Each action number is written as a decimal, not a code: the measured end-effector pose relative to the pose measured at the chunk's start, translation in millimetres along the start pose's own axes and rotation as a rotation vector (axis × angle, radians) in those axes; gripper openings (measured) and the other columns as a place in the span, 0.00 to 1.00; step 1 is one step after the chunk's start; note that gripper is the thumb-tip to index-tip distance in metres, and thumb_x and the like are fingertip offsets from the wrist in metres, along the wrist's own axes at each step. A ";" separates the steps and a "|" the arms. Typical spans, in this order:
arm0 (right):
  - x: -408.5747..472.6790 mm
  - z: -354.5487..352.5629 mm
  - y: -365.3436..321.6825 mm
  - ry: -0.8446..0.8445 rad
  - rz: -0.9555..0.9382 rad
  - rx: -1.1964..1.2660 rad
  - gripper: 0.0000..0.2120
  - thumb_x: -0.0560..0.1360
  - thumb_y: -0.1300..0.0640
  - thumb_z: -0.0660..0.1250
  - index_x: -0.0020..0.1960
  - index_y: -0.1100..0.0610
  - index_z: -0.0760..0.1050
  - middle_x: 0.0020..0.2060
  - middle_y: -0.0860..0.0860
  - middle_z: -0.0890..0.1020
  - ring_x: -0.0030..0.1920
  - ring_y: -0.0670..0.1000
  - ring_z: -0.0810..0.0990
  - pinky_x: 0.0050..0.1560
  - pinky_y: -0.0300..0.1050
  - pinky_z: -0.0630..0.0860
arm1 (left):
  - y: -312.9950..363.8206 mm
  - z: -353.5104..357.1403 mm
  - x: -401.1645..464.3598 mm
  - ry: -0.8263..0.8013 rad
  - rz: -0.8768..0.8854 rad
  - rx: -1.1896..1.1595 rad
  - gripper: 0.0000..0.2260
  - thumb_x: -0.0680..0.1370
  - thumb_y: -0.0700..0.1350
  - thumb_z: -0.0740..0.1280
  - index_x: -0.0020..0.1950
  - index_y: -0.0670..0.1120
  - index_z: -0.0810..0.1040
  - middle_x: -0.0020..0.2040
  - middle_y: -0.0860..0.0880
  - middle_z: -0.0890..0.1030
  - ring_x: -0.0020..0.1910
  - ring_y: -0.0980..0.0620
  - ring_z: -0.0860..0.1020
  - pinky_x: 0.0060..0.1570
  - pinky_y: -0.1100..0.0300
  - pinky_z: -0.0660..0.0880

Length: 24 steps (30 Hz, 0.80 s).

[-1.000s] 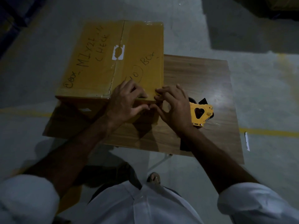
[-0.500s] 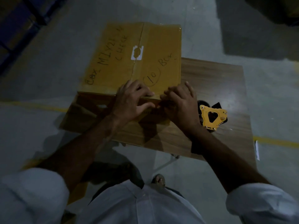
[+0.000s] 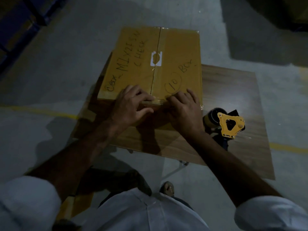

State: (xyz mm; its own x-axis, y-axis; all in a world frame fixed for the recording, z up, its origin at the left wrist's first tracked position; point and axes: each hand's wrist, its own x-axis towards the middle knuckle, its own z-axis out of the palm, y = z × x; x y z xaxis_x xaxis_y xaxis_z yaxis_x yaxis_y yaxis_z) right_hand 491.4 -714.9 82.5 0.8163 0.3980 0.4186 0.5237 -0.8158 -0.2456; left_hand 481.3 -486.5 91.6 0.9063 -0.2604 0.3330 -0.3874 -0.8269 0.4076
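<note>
A closed cardboard box (image 3: 180, 52) with handwritten marks and a taped centre seam lies on a small wooden table (image 3: 230, 90). My left hand (image 3: 130, 105) and my right hand (image 3: 185, 109) lie side by side on the box's near top edge. Their fingers press a strip of clear tape (image 3: 156, 102) that runs along that edge. The fingers are bent over the edge; the thumbs reach down the box's front face. Nothing is held in either hand.
A yellow tape dispenser (image 3: 228, 124) lies on the table just right of my right wrist. The table stands on a grey concrete floor with a yellow line (image 3: 41, 110). Dark shelving (image 3: 20, 22) is at the far left. My sandalled foot (image 3: 167, 188) shows below the table.
The camera view shifted, so the box and table sit further right in the frame. Both hands moved left along the near edge, from the box's right corner to the centre seam.
</note>
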 end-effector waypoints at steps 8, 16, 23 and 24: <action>35.6 11.2 -41.2 -0.082 -0.009 0.111 0.17 0.72 0.47 0.78 0.56 0.53 0.83 0.53 0.53 0.81 0.54 0.54 0.78 0.56 0.53 0.75 | -44.0 -36.1 -17.0 0.044 -0.110 0.007 0.17 0.74 0.55 0.78 0.56 0.46 0.86 0.55 0.45 0.79 0.56 0.44 0.74 0.54 0.51 0.73; 31.9 27.0 -57.0 -0.090 0.082 0.057 0.20 0.70 0.48 0.80 0.58 0.54 0.80 0.55 0.53 0.78 0.55 0.54 0.75 0.54 0.52 0.75 | -76.3 -38.3 -31.1 0.068 -0.118 -0.019 0.26 0.68 0.52 0.83 0.64 0.49 0.83 0.63 0.44 0.76 0.61 0.44 0.73 0.59 0.43 0.75; 61.8 52.9 -89.2 -0.097 -0.025 0.144 0.17 0.75 0.44 0.76 0.57 0.55 0.83 0.56 0.54 0.81 0.55 0.55 0.77 0.51 0.50 0.75 | -92.1 -33.1 -45.5 0.224 -0.342 -0.286 0.24 0.67 0.51 0.84 0.60 0.48 0.84 0.65 0.47 0.69 0.65 0.52 0.69 0.55 0.47 0.81; 60.0 54.7 -88.3 -0.100 -0.024 0.144 0.17 0.75 0.45 0.77 0.58 0.55 0.83 0.56 0.55 0.81 0.55 0.55 0.77 0.50 0.51 0.76 | -90.1 -32.2 -46.8 0.220 -0.355 -0.317 0.24 0.68 0.51 0.83 0.60 0.47 0.84 0.65 0.46 0.69 0.67 0.50 0.70 0.54 0.48 0.82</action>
State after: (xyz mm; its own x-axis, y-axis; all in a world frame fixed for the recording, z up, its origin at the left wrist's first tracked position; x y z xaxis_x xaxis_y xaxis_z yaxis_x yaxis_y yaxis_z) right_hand 507.5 -596.0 81.4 0.8193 0.4625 0.3389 0.5674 -0.7396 -0.3622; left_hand 468.4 -383.8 66.7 0.9474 0.1477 0.2840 -0.1253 -0.6453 0.7536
